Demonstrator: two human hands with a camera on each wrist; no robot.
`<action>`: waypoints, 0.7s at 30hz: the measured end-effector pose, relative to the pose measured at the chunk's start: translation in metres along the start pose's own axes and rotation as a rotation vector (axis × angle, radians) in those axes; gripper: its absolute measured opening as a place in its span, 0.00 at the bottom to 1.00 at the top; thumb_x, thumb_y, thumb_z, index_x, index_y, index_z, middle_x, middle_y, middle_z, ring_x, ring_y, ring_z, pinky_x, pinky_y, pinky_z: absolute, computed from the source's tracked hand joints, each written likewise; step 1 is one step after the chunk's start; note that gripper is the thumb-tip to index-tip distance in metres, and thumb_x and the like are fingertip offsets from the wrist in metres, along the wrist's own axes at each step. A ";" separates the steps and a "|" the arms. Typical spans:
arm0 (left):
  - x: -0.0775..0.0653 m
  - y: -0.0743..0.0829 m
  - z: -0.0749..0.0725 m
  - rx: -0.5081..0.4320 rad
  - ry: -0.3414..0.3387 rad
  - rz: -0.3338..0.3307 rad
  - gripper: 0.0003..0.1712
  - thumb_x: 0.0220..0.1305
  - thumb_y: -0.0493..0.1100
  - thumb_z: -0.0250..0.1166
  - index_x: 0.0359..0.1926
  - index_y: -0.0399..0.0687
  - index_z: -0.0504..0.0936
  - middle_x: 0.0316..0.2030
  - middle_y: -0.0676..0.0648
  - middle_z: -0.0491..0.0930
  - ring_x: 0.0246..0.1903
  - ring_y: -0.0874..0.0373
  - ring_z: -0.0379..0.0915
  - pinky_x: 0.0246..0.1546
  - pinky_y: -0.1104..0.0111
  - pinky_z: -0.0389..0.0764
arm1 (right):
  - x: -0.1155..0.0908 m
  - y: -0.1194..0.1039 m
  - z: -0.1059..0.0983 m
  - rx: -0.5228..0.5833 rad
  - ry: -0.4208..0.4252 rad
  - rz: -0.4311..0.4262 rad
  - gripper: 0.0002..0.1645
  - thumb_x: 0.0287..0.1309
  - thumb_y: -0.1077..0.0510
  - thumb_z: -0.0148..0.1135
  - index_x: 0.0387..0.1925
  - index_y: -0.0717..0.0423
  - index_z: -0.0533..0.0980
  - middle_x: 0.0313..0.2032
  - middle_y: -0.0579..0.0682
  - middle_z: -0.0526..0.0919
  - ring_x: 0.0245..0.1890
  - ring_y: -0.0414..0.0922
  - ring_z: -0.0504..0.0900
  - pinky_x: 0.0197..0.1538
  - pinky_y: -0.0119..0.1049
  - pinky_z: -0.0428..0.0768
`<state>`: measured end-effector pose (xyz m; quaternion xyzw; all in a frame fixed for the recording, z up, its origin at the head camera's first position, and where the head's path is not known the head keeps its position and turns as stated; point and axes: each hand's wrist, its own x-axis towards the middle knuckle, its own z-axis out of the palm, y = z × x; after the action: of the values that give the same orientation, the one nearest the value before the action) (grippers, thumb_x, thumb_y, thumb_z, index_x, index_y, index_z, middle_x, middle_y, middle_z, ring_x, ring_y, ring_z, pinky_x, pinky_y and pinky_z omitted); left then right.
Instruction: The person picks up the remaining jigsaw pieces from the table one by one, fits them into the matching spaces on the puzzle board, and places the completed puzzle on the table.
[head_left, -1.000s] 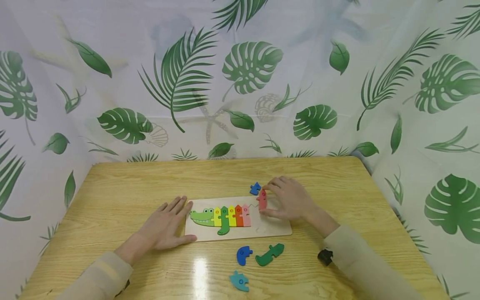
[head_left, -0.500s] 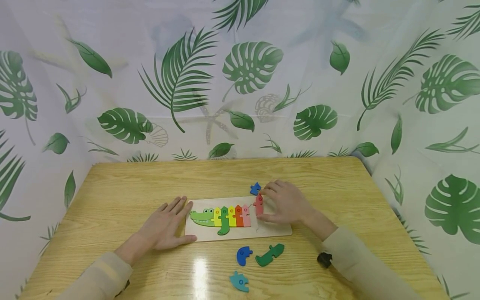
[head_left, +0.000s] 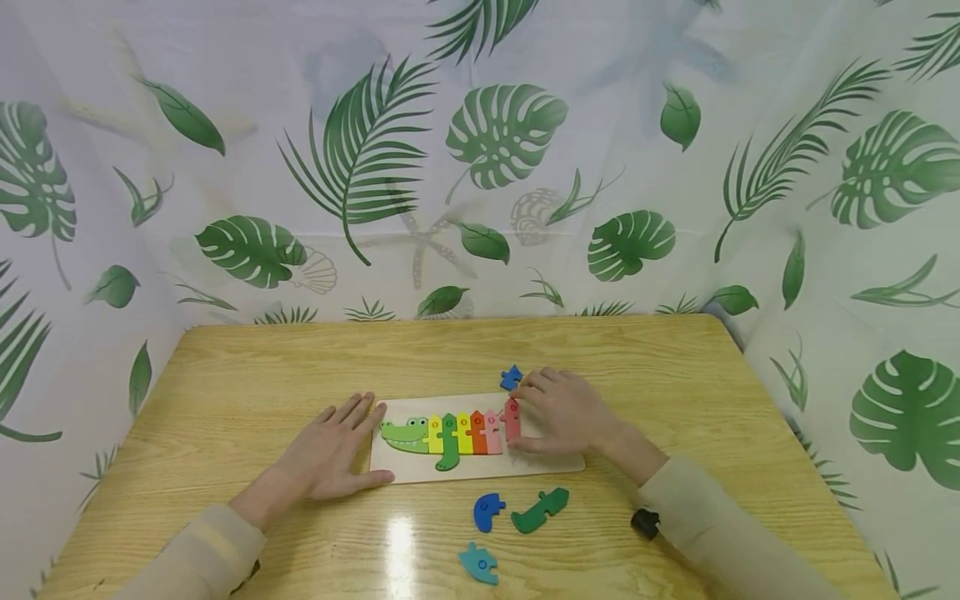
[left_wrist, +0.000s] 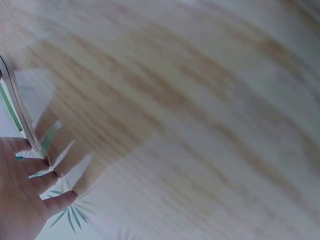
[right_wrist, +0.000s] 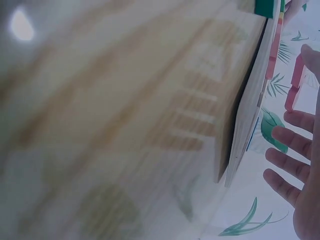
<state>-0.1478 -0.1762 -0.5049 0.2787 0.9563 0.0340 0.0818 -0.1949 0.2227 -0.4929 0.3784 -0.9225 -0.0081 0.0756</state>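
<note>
A pale wooden puzzle board (head_left: 547, 461) lies on the table with a crocodile's green head (head_left: 405, 433) and several coloured body pieces, from yellow through pink, set side by side on it. My right hand (head_left: 568, 410) pinches a dark pink puzzle piece (head_left: 512, 421) between thumb and index finger, right beside the light pink piece (head_left: 492, 432). In the right wrist view that puzzle piece (right_wrist: 295, 85) shows edge-on, above the board's surface. My left hand (head_left: 326, 450) lies with fingers spread at the board's left end, thumb and index finger along its edge.
A small blue piece (head_left: 512, 377) lies at the board's back edge, near my right fingertips. In front of the board are a curved blue piece (head_left: 487, 511), a green leg piece (head_left: 540, 510) and a light blue piece (head_left: 478, 563). A leaf-patterned cloth (head_left: 480, 283) hangs behind the table.
My right hand has carried the dark pink puzzle piece leftward and slightly toward the front, up to the light pink piece. The left hand has stayed put.
</note>
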 end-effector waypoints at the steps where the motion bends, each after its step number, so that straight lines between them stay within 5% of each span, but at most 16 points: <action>1: 0.000 0.000 0.000 -0.001 0.001 0.000 0.61 0.67 0.81 0.53 0.83 0.41 0.56 0.83 0.34 0.54 0.83 0.37 0.52 0.79 0.40 0.64 | 0.000 0.000 0.000 -0.005 -0.002 -0.005 0.43 0.57 0.19 0.63 0.58 0.46 0.83 0.55 0.47 0.86 0.56 0.49 0.83 0.60 0.48 0.85; 21: 0.000 -0.001 0.000 0.000 0.006 0.009 0.61 0.68 0.81 0.52 0.83 0.41 0.56 0.83 0.33 0.54 0.83 0.37 0.52 0.78 0.39 0.65 | 0.003 -0.006 0.001 -0.006 -0.089 -0.031 0.44 0.60 0.18 0.57 0.59 0.45 0.82 0.55 0.46 0.85 0.56 0.48 0.81 0.59 0.47 0.82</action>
<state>-0.1480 -0.1768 -0.5049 0.2827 0.9553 0.0354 0.0785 -0.1928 0.2165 -0.4939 0.3919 -0.9189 -0.0290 0.0354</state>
